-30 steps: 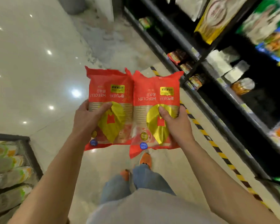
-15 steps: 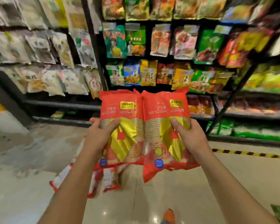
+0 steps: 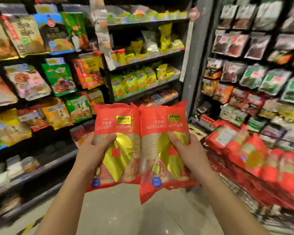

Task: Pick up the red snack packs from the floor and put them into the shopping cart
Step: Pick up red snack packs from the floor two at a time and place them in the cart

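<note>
Two red snack packs with gold fronts are held side by side at chest height, upside down. My left hand grips the left red pack by its left edge. My right hand grips the right red pack by its right edge. The shopping cart, red-framed and blurred, stands at the right, holding several red packs of the same kind. Both held packs are to the left of the cart, apart from it.
Store shelves full of snack bags rise on the left, straight ahead and on the right. A grey pillar stands between them. Pale tiled floor runs below my arms.
The view has swung from the open floor and left shelves round to the right, bringing the cart into sight. Both hands keep the same hold on the two packs.
</note>
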A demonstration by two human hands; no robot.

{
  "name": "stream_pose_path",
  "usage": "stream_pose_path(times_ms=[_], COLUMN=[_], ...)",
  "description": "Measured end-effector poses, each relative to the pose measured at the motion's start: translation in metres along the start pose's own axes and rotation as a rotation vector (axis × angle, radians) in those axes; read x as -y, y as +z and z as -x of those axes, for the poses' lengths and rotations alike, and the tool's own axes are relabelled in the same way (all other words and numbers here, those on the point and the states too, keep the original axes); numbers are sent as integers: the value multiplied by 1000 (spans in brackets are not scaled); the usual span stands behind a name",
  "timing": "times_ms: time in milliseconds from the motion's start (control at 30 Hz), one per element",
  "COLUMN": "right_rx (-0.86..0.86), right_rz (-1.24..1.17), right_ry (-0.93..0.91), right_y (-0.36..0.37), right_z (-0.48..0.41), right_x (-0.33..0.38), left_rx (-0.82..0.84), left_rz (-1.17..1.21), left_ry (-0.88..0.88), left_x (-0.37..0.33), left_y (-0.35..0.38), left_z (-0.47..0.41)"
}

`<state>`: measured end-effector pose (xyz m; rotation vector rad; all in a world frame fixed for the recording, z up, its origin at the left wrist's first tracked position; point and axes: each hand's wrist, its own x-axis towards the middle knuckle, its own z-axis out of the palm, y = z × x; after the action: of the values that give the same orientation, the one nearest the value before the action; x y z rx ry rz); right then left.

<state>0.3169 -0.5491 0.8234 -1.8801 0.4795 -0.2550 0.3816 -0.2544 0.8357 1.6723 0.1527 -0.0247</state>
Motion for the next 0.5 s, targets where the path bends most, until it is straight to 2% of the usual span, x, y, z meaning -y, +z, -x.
stream_pose_path(times_ms=[267,500], right_rx=[-310,-572], right_rz=[-42,-70], right_ry=[161,293], right_y=[-191,-294], right_z=[-40,-67], right_x=[-88,-157], left_rx=[367,592], left_rz=[-38,-112], left_ry=[-30,-5], left_x=[-7,-8], left_y=[254,435], left_z=[-27,-42])
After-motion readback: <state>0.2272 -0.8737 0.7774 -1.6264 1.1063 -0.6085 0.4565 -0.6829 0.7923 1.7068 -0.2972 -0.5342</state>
